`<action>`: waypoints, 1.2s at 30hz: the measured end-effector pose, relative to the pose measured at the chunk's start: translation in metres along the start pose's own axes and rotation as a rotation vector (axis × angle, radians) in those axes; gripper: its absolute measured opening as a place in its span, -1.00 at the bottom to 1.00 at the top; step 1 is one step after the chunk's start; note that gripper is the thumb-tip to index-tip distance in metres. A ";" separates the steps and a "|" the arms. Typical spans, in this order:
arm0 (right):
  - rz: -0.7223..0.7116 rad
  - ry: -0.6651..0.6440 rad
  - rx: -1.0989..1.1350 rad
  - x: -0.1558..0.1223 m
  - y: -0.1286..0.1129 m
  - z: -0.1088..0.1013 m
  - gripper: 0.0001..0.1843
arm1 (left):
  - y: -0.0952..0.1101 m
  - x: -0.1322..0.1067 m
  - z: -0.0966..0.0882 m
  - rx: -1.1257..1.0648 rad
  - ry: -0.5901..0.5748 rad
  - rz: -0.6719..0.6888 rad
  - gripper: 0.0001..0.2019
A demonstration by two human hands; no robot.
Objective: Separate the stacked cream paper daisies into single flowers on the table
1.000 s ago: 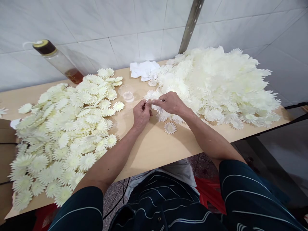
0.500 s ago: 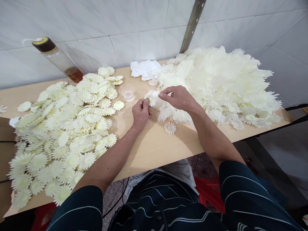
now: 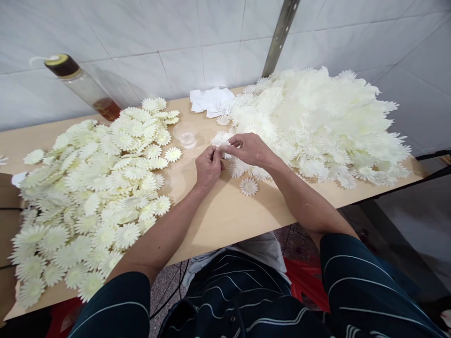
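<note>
In the head view my left hand [image 3: 207, 168] is closed in a pinch at the middle of the table. A white artificial flower [image 3: 221, 138] shows just beyond its fingertips. My right hand [image 3: 249, 149] reaches in from the right, thumb and fingers pinched together at the same spot, touching the left fingertips. The fingers partly cover what they pinch. A single loose flower [image 3: 249, 187] lies on the table just below the right hand. Behind the right hand spreads a large pile of white flowers [image 3: 317, 117].
A heap of cream flowers [image 3: 105, 188] covers the table's left side. Between the heaps stands a small clear cup [image 3: 185, 135] with white stuff in it. White crumpled paper [image 3: 212, 101] lies by the wall. A tilted bottle with brown liquid [image 3: 84, 89] stands behind the left heap.
My right hand has moved left and slightly down, and its fingertips now meet the left ones at the flower. The left hand has barely moved.
</note>
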State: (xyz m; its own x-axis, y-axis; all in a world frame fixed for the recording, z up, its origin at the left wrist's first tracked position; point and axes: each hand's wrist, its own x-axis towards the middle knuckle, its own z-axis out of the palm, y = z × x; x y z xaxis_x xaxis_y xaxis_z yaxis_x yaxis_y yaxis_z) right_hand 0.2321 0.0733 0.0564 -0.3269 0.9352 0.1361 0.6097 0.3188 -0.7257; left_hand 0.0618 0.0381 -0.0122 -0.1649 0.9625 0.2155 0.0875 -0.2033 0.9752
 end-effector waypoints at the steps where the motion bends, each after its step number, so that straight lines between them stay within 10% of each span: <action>1: 0.003 -0.013 -0.021 0.000 -0.001 0.000 -0.52 | 0.000 0.000 0.000 0.001 0.000 0.007 -0.51; 20: 0.092 -0.066 -0.103 -0.002 -0.010 -0.008 -0.06 | 0.000 0.002 0.000 -0.083 0.031 -0.039 -0.48; 36: -0.005 0.053 -0.033 -0.003 -0.002 -0.018 -0.53 | 0.001 0.004 -0.001 -0.062 0.041 -0.045 -0.47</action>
State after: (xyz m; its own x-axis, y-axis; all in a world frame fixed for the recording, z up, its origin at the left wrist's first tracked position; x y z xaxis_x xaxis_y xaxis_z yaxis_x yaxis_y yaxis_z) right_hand 0.2451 0.0728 0.0694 -0.2912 0.9404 0.1758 0.6323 0.3271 -0.7022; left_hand 0.0602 0.0415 -0.0107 -0.2074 0.9631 0.1715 0.0182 -0.1715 0.9850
